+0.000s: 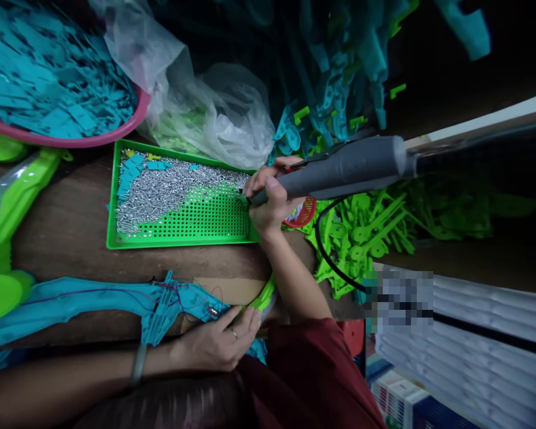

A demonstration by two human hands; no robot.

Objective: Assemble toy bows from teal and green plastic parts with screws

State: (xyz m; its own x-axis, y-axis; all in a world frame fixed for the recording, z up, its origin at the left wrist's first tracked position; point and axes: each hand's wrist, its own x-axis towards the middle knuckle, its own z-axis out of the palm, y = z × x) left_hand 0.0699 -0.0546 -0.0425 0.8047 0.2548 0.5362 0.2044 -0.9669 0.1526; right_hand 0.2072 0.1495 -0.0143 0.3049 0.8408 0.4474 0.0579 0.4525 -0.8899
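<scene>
My right hand (270, 199) is closed around a grey powered screwdriver (339, 170), whose tip touches the right end of a green perforated tray (183, 238) holding several small silver screws (161, 187). My left hand (218, 342) rests near the table's front edge, fingers curled on a turquoise plastic toy part (116, 298) with thin wires and a green piece at its right end.
A pink basin (71, 140) of turquoise pieces sits at the back left. Clear plastic bags (205, 113) lie behind the tray. Lime green plastic parts (366, 232) pile up at the right, with a small red basket (304, 213). A green toy frame (4, 226) lies left.
</scene>
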